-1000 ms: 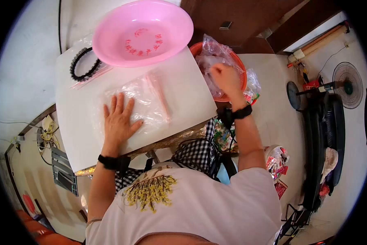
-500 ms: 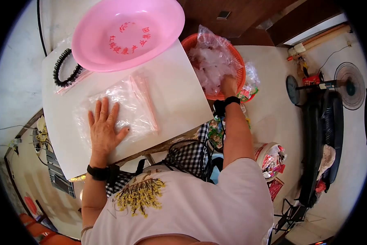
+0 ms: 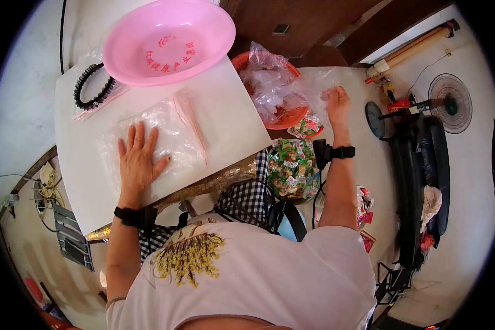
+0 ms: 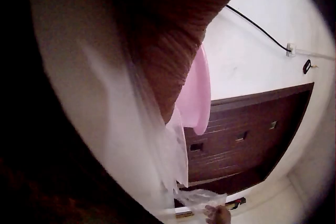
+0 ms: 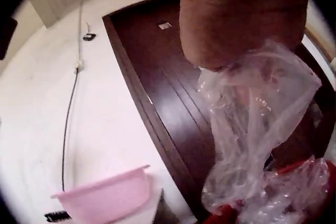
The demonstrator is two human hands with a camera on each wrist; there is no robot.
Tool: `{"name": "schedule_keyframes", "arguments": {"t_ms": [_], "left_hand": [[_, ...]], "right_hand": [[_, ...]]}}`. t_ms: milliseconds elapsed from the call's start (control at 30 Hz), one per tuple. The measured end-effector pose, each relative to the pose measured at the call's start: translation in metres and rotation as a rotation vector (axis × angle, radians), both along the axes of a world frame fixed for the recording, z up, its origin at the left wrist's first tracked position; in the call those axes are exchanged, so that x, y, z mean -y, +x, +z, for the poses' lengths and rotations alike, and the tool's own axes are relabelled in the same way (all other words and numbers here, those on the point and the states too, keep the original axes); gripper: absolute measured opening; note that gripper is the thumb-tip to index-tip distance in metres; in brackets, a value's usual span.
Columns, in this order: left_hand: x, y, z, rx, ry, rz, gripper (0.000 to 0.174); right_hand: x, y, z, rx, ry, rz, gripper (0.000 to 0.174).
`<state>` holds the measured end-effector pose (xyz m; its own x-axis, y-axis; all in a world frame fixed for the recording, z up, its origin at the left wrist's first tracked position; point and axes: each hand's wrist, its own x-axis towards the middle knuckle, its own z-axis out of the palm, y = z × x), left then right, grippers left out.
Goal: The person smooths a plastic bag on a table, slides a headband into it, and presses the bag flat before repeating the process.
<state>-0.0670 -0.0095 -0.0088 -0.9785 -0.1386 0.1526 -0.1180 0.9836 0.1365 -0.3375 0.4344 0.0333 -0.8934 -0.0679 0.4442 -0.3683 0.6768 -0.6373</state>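
My left hand (image 3: 138, 164) lies flat with fingers spread on a stack of clear plastic bags (image 3: 176, 132) on the white table (image 3: 225, 99). Pink strips run along the right side of that stack. Out past the table's right edge, my right hand (image 3: 338, 107) pinches a clear plastic bag (image 5: 247, 108). It hangs crumpled below the hand in the right wrist view, over the orange basket (image 3: 297, 116). More crumpled clear plastic (image 3: 266, 82) fills the basket.
A pink basin (image 3: 170, 44) stands at the table's back, beside a black coiled ring (image 3: 78, 96) on pink-edged bags. Packets in green and white wrappers (image 3: 294, 170) sit below the basket. Farther right are a fan (image 3: 450, 104) and a black padded seat (image 3: 407, 187).
My right hand went down into the basket, then came out to the right, drawing a clear plastic bag with it. My left hand stays flat on the bag stack.
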Motion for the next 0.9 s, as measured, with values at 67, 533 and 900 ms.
{"name": "schedule_keyframes", "arguments": {"t_ms": [67,533,900], "left_hand": [[0.002,0.001,-0.003,-0.008,0.001,0.004,0.072],[-0.008,0.007,0.059,-0.825,0.626,-0.239,0.048],[0.046,0.02,0.046,-0.849,1.29,0.273,0.012]], "right_hand": [[0.015,0.022,0.035,0.135,-0.322,0.046,0.025],[0.202,0.15,0.087,0.72,-0.669,0.463,0.017],[0.265,0.142,0.013,0.526,-0.339,0.609,0.027]]}}
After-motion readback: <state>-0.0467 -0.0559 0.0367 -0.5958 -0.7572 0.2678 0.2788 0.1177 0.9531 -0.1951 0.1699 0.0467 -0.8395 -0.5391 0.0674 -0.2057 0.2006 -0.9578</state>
